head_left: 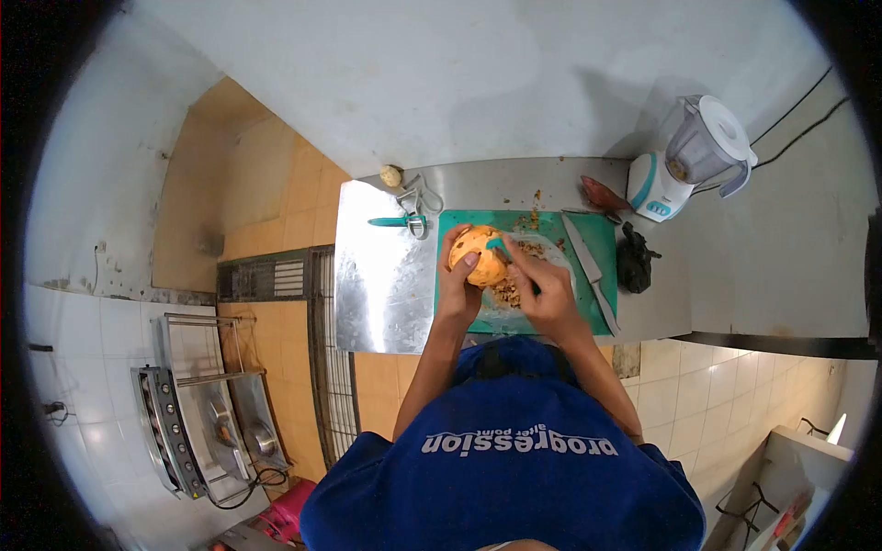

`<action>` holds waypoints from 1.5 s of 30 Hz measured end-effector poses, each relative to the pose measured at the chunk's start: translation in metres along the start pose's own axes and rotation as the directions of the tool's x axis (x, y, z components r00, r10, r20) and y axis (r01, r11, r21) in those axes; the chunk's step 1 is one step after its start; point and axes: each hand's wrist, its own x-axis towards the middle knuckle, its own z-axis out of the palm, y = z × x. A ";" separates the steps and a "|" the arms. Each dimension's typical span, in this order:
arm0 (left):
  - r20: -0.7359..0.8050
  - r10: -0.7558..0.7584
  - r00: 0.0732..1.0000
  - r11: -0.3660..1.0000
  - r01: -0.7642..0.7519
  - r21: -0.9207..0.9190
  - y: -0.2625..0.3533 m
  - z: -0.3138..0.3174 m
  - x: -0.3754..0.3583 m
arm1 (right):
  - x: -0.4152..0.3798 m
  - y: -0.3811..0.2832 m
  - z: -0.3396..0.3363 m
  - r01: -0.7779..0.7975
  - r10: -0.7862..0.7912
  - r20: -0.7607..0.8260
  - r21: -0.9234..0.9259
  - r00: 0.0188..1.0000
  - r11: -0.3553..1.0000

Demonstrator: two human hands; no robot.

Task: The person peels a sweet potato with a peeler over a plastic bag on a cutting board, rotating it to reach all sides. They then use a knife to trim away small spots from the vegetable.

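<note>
My left hand (pixel 457 280) is wrapped round the left side of a round, orange, partly peeled fruit or vegetable (pixel 476 248) with brown patches, its thumb on the front. On the right side, my right hand (pixel 546 289) is closed round a small teal tool (pixel 497 244), which touches the orange surface; its blade is too small to make out. Both hands are above a green cutting board (pixel 451 318). Brown and orange peelings (pixel 506 292) lie below the hands on a clear plastic sheet or bag (pixel 557 258).
A large knife (pixel 582 251) lies along the board's right side, near a black plastic bag (pixel 635 260). Behind are a reddish-brown root (pixel 604 196) and a white blender (pixel 682 161). At left on the steel counter (pixel 372 303) lie a teal-handled tool (pixel 390 221) and a pale round item (pixel 391 175).
</note>
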 end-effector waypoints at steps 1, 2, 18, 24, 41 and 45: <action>0.000 -0.001 1.000 1.000 0.001 -0.002 -0.001 0.000 0.000 | 0.001 0.001 -0.001 -0.001 0.001 0.001 -0.001 1.000 1.000; -0.001 -0.003 1.000 1.000 0.003 0.002 -0.001 -0.001 0.000 | 0.002 0.003 -0.002 0.015 -0.016 -0.021 -0.032 1.000 0.999; -0.033 0.082 0.996 0.980 -0.075 0.186 0.006 -0.002 0.002 | 0.016 0.020 -0.016 -0.009 0.008 -0.060 -0.013 0.998 1.000; -0.040 0.099 0.994 0.984 -0.092 0.154 -0.005 -0.008 0.009 | 0.006 0.006 0.006 0.165 -0.165 -0.011 -0.027 0.986 0.986; -0.128 0.048 0.991 0.998 -0.053 -0.037 -0.003 0.008 0.002 | 0.006 0.022 0.022 0.158 -0.160 -0.015 -0.090 0.987 0.983; -0.178 0.031 0.984 0.999 -0.037 -0.030 0.001 0.011 0.001 | 0.013 0.041 0.006 0.046 -0.056 -0.111 -0.088 0.992 0.995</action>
